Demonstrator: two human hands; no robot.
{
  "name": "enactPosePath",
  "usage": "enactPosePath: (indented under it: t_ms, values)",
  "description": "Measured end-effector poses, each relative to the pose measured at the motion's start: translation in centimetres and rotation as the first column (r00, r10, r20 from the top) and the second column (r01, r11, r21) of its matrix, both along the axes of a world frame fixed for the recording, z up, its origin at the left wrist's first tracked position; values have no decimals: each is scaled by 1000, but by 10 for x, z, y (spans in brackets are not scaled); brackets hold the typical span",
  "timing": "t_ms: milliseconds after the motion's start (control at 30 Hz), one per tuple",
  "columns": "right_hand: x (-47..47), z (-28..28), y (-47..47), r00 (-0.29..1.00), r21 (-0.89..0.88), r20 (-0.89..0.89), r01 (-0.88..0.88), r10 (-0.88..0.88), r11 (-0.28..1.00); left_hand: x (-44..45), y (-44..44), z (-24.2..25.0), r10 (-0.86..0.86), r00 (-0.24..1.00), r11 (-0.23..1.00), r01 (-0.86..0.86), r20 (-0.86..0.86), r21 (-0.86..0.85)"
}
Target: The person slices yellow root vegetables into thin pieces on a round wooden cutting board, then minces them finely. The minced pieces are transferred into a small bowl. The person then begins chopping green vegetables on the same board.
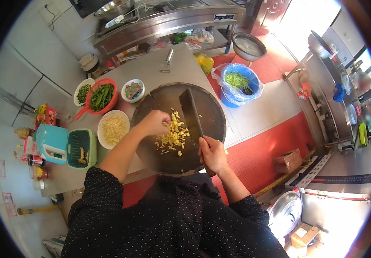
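Observation:
A round, dark chopping block (153,158) stands on the metal table, with chopped yellow pieces (174,137) heaped near its middle. My right hand (213,154) grips the handle of a cleaver (191,111), whose broad blade stands on edge just right of the heap. At the heap's left side, my left hand (158,123) has its fingers curled, touching or pinching some of the pieces; what lies inside the fingers is hidden. Left of the block is a white bowl (113,129) of pale chopped pieces.
Along the left stand a red colander (114,100) of green vegetables, a white bowl of chopped greens (83,92), a patterned bowl (133,90) and a green basket (91,151). A peeler (169,58) lies behind the block. A lined blue bucket (233,100) stands on the floor at right.

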State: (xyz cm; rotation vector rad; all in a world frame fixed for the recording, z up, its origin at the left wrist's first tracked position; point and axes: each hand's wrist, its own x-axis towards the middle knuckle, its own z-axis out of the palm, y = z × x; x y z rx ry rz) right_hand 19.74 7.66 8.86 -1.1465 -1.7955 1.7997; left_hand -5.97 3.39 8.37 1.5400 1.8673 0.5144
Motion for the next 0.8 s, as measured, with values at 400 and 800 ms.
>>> enactPosePath:
  t_ms: [400, 800]
  values:
    - [-61, -26, -32, 935, -68, 60, -347, 351, 936, -6, -73, -31, 206, 976, 970, -214, -75, -115]
    - [-47, -19, -23, 962, 140, 163, -244, 221, 960, 28, -78, -48, 377, 919, 913, -347, -117, 215]
